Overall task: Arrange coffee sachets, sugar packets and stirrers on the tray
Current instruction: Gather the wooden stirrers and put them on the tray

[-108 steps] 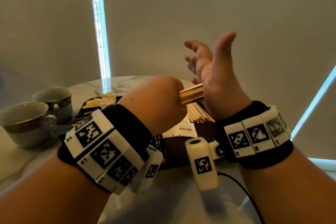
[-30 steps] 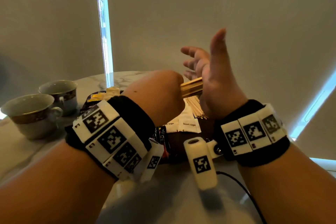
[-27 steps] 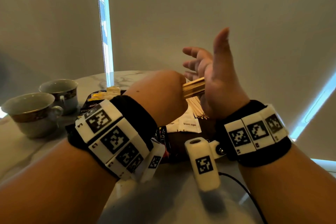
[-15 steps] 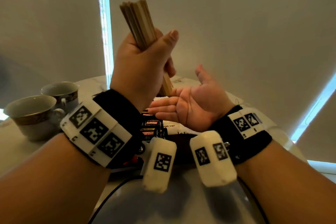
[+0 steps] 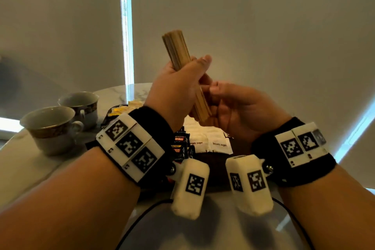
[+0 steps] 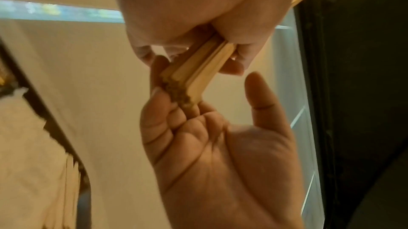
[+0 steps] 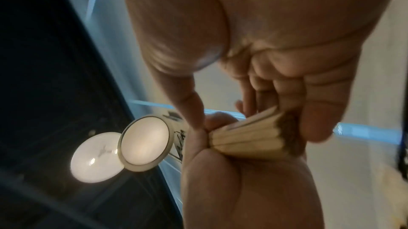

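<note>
Squaring up the stirrers

left hand (image 5: 178, 85) grips stirrer bundle (image 5: 183, 71) mid-length, near upright above tray (image 5: 215, 158). right hand (image 5: 237, 107) open, fingers (image 6: 163, 110) relaxed under the lower ends. Tap ends flush on the palm, keep grip snug, then lay beside sugar packets (image 5: 209, 140)

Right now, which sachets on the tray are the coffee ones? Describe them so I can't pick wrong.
Find the dark tray on the marble table, below the hands. The coffee sachets stand at its left, beside the white brown sugar packets. They alone are black, with red-and-orange labels.
</note>
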